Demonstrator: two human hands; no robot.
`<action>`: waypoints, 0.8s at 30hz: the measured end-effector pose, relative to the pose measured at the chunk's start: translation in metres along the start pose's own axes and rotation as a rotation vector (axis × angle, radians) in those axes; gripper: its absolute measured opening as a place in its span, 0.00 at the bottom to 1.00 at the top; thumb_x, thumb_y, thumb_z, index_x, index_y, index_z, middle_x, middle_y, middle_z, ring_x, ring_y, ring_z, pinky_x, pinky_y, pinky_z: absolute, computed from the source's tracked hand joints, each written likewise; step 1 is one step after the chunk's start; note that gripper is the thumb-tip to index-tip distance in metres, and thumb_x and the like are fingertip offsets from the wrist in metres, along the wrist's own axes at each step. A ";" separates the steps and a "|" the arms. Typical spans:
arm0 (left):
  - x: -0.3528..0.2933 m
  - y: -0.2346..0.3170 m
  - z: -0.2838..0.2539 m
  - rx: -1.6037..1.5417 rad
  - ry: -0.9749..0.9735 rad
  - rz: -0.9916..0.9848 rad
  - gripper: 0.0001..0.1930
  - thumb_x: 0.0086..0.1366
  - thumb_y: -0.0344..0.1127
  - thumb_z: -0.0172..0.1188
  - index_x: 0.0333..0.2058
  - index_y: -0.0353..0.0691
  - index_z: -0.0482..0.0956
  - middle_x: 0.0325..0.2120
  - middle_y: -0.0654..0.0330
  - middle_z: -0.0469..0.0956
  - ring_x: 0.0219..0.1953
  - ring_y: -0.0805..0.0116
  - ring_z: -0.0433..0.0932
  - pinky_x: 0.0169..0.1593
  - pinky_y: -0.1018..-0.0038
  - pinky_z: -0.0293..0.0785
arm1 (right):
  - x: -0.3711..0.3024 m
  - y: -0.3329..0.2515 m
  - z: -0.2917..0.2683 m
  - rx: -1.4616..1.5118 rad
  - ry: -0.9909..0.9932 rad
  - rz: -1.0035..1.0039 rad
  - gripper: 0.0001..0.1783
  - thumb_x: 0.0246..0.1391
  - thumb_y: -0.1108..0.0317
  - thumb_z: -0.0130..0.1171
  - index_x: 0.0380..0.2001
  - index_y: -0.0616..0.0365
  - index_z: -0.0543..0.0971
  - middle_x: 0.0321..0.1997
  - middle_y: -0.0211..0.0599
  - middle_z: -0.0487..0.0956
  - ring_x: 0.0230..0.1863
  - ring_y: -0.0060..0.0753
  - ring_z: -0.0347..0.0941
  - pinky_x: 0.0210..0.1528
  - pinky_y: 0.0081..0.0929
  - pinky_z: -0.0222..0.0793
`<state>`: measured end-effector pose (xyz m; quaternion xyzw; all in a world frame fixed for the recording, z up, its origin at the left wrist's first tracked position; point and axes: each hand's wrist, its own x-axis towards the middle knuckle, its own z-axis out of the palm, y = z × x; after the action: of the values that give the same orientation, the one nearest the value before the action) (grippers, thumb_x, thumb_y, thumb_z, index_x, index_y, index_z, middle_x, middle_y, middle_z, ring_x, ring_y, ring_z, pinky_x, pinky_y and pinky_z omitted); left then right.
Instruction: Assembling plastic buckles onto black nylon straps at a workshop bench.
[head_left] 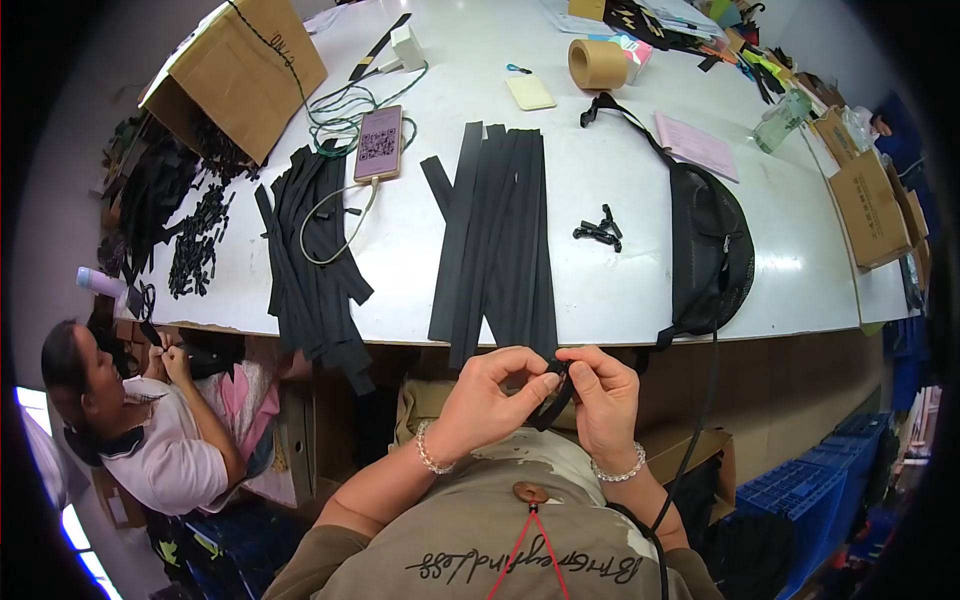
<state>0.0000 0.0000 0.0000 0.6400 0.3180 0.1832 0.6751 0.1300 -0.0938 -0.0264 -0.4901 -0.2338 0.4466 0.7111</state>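
Just off the table's front edge, my left hand [505, 397] and my right hand [602, 396] pinch a short black strap [549, 412] between them. The strap hangs in a loop below my fingertips. A small dark part may sit at the pinch, but my fingers cover it. Right beyond my hands lies a stack of long flat black webbing straps [497, 230], some ends overhanging the edge. To its right are several small black plastic buckles [600, 231]. A black waist bag [711, 240] with a zip and a strap lies farther right.
More black straps [312, 250] lie at left, beside a phone [379, 143] on a cable. A heap of small black parts [200, 240] and a cardboard box [235, 80] are farther left. A tape roll [597, 65] stands far back. A co-worker [165, 420] sits at lower left.
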 end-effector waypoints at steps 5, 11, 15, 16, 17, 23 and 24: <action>0.000 0.007 -0.001 0.189 0.056 0.270 0.06 0.53 0.26 0.60 0.22 0.33 0.72 0.18 0.62 0.69 0.21 0.74 0.68 0.26 0.79 0.64 | 0.004 -0.001 0.001 -0.203 -0.054 -0.181 0.08 0.53 0.76 0.57 0.36 0.65 0.80 0.31 0.29 0.75 0.31 0.15 0.64 0.33 0.13 0.59; -0.003 0.012 0.001 0.233 0.092 0.340 0.06 0.52 0.25 0.60 0.22 0.33 0.72 0.17 0.60 0.69 0.20 0.72 0.68 0.26 0.78 0.64 | 0.006 -0.005 -0.001 -0.311 -0.055 -0.254 0.08 0.51 0.76 0.58 0.36 0.64 0.81 0.31 0.30 0.75 0.30 0.16 0.65 0.31 0.12 0.60; -0.003 0.013 0.000 0.242 0.096 0.327 0.06 0.51 0.25 0.61 0.22 0.33 0.72 0.17 0.60 0.69 0.20 0.72 0.68 0.26 0.77 0.64 | 0.005 -0.007 -0.001 -0.329 -0.079 -0.256 0.08 0.51 0.76 0.58 0.36 0.63 0.81 0.31 0.30 0.75 0.30 0.15 0.65 0.31 0.12 0.60; -0.003 0.012 0.000 0.251 0.097 0.326 0.06 0.51 0.25 0.61 0.22 0.33 0.72 0.17 0.60 0.69 0.20 0.72 0.68 0.26 0.77 0.64 | 0.005 -0.007 -0.001 -0.351 -0.083 -0.268 0.08 0.51 0.76 0.59 0.36 0.63 0.81 0.31 0.30 0.75 0.30 0.15 0.65 0.31 0.12 0.60; -0.003 0.012 0.000 0.259 0.097 0.325 0.05 0.51 0.25 0.61 0.22 0.33 0.72 0.17 0.60 0.69 0.20 0.71 0.68 0.26 0.77 0.65 | 0.006 -0.008 -0.002 -0.374 -0.087 -0.280 0.08 0.51 0.77 0.59 0.36 0.63 0.81 0.31 0.30 0.75 0.30 0.15 0.65 0.31 0.12 0.60; -0.004 0.012 0.001 0.298 0.094 0.350 0.05 0.52 0.25 0.60 0.22 0.33 0.73 0.17 0.59 0.70 0.20 0.71 0.69 0.25 0.77 0.66 | 0.005 -0.013 -0.001 -0.444 -0.101 -0.290 0.08 0.50 0.77 0.59 0.36 0.62 0.81 0.30 0.29 0.75 0.28 0.15 0.65 0.28 0.12 0.60; -0.004 0.013 0.001 0.298 0.095 0.350 0.05 0.52 0.25 0.60 0.22 0.33 0.73 0.17 0.59 0.70 0.20 0.71 0.69 0.25 0.77 0.66 | 0.006 -0.014 -0.002 -0.444 -0.101 -0.289 0.08 0.50 0.77 0.59 0.36 0.62 0.81 0.30 0.29 0.75 0.28 0.15 0.65 0.28 0.12 0.60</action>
<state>-0.0001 -0.0018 0.0130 0.7687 0.2571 0.2781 0.5154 0.1399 -0.0915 -0.0147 -0.5725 -0.4290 0.3020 0.6301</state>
